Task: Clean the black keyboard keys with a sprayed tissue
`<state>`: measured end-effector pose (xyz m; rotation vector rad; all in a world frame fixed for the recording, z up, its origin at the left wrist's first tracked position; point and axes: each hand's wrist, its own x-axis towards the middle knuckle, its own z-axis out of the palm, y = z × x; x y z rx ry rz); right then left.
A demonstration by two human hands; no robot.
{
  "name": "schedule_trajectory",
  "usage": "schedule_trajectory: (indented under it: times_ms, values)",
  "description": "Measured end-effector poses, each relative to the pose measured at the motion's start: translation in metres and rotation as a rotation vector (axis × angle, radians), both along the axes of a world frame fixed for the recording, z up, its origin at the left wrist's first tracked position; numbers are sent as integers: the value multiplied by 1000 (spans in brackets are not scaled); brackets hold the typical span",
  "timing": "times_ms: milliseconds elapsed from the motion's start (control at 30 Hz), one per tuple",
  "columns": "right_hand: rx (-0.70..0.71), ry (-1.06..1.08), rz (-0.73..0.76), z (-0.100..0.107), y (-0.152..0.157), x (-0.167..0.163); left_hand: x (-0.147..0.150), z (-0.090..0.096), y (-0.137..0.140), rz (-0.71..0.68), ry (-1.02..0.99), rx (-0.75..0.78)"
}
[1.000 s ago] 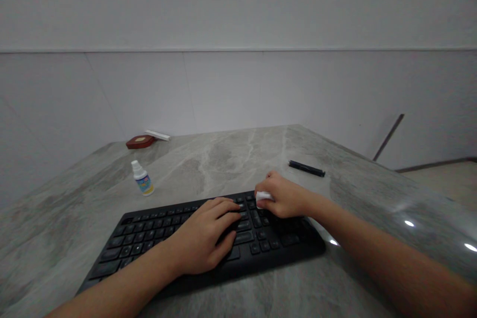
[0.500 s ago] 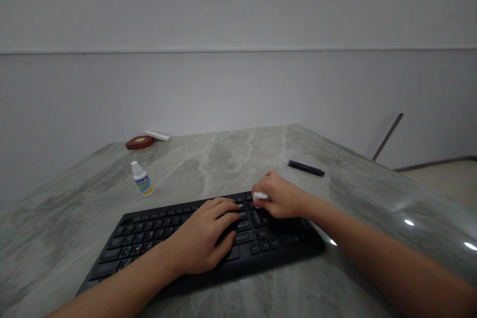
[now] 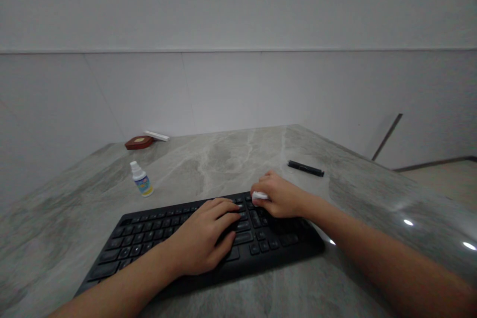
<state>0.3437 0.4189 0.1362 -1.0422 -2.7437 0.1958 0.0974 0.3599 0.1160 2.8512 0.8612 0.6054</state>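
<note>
A black keyboard [image 3: 257,258] lies at a slant on the table in front of me. Across its middle rests my left hand [image 3: 208,233], open, fingers spread over the keys and pointing right. My right hand [image 3: 278,195] is closed on a crumpled white wipe [image 3: 260,196] above the keyboard's upper right part; whether the wipe is tissue or cloth I cannot tell. The wipe shows only partly between thumb and fingers. The hands and forearms hide many of the keys.
A small white spray bottle [image 3: 141,179] with a blue and yellow label stands beyond the keyboard's left side. Past my right hand lies a black pen [image 3: 305,168]. At the back left are a reddish-brown case [image 3: 138,143] and a white flat strip [image 3: 156,135], near the wall.
Both hands keep almost the same place and pose. The right hand, with the wipe in it, has shifted very slightly left at most.
</note>
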Motion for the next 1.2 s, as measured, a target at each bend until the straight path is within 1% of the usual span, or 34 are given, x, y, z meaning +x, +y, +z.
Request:
schedule_trajectory:
  times_ms: [100,233,300,467,533,633,733,867,1033,1200]
  values:
    - [-44,-21,20,3,2,4,0,1,-1,-1,1,2]
    - [3,-62,-90,7,6,10,-1,0,-1,3,1,3]
    - [6,-75,-115,7,7,11,-1,0,-1,0,3,-1]
    - [-15,-47,-69,5,6,9,-2,-1,0,3,10,-3]
    - [-22,-18,-85,7,5,9,-2,0,-1,3,7,-1]
    - [18,73,-115,9,2,10,-1,0,-2,3,1,-5]
    - [50,127,-82,9,1,11,-1,0,-2,2,-2,-6]
    - [-4,87,-38,7,1,11,-1,1,-2,0,-11,-2]
    - [-23,-43,-88,8,3,11,-1,0,-2,-2,-12,-1]
    - [-32,13,-52,5,3,10,-1,0,-2,3,1,-4]
